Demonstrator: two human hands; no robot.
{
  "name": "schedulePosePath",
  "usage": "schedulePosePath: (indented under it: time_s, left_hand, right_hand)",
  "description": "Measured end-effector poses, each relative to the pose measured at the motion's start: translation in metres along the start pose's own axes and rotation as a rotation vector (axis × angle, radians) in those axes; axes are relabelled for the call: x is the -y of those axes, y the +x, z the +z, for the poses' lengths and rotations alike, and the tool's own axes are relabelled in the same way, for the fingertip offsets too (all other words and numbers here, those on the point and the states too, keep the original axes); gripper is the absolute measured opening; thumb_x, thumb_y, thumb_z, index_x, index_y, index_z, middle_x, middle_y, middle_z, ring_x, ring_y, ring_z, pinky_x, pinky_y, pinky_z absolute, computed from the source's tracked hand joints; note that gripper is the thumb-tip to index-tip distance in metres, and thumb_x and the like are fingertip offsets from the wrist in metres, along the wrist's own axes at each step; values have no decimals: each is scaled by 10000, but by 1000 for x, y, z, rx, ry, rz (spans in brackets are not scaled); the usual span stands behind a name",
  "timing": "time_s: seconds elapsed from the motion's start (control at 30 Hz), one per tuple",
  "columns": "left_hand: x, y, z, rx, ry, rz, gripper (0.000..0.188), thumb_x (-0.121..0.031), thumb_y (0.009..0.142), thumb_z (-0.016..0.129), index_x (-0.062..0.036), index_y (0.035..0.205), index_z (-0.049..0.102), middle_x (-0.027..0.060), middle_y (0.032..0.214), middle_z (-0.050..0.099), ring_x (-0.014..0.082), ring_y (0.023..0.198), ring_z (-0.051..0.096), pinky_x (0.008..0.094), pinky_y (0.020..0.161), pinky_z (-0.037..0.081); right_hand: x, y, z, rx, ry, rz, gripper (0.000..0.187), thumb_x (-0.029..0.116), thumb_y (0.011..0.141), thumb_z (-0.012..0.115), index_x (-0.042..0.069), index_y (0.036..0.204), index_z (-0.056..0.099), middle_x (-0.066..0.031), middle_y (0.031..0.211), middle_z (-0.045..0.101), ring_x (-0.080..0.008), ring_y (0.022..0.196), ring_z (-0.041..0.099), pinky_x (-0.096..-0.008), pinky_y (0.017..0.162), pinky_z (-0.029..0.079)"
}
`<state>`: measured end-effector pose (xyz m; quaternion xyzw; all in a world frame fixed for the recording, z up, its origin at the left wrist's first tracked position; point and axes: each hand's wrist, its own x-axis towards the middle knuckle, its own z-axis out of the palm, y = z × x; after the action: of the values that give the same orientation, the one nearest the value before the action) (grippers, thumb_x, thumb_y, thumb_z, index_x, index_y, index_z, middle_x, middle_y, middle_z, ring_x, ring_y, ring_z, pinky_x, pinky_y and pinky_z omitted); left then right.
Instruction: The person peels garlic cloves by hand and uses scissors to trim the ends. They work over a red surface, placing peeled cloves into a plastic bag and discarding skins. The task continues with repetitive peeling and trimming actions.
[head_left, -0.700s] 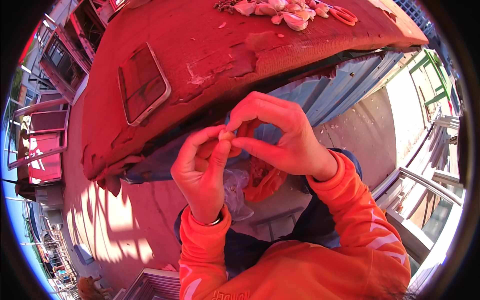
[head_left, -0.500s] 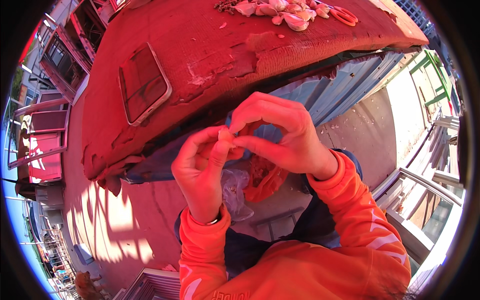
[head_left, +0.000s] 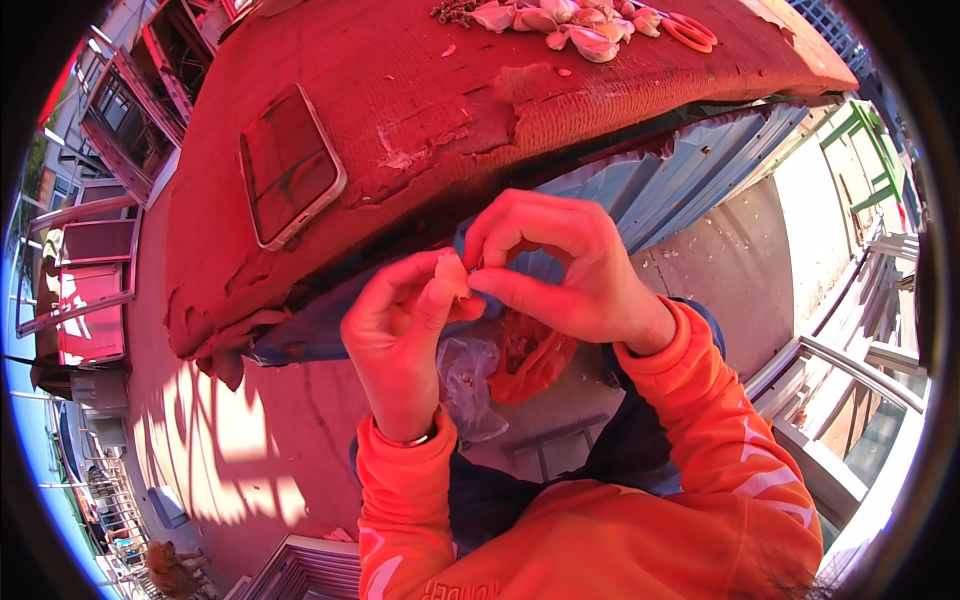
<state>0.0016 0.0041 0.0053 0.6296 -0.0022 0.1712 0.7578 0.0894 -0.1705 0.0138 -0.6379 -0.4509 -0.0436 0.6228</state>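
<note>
Pinkish-white, a small curved garlic clove (head_left: 452, 277) is pinched in the left hand (head_left: 395, 335) before a worn red tabletop (head_left: 420, 110) bearing similar cloves (head_left: 590, 38); thumb and forefinger of the right hand (head_left: 562, 268) nearly meet beside the pinched clove, their hold unclear.

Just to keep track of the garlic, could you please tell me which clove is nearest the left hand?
The pinched clove, held in the left hand; the heaped cloves lie apart from it, on the red surface.
</note>
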Motion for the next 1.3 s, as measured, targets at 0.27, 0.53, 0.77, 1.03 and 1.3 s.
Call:
schedulePosePath:
  time_s: [0.27,0.53,0.77,1.03,1.3]
  left_hand:
    - [7,-1,5,-38,142,185,205,-19,1010,697,66,1195,677,112,1028,750,160,865,725,287,801,601]
    - [4,-3,5,-32,57,200,190,18,1004,682,62,1187,650,144,1076,736,192,953,727,321,857,611]
    - [7,1,-3,-47,-59,242,194,-30,1034,645,37,1215,635,172,1159,717,224,1097,700,346,881,614]
    - [7,0,-1,6,-51,236,205,127,952,669,69,1136,601,241,1227,679,255,1093,717,381,962,617]
    - [10,-1,2,10,1,277,148,53,974,691,36,1103,621,196,1171,697,198,967,722,319,852,614]
  right_hand:
    - [0,-1,7,-57,187,190,147,-54,912,752,-36,1042,686,-79,1023,682,-157,959,722,-298,842,593]
    - [-3,-2,7,-89,199,144,98,-35,911,753,-15,998,712,-83,942,698,-158,881,722,-294,790,579]
    - [-8,-2,8,-150,-32,93,121,-36,884,760,2,988,711,-115,888,687,-224,765,717,-315,695,561]
    - [2,-2,14,-101,81,93,105,25,921,763,-31,964,686,-101,880,707,-185,772,719,-300,692,560]
    - [5,-2,18,-108,340,196,88,38,1001,704,-30,1034,659,-55,885,707,-101,839,693,-268,726,551]
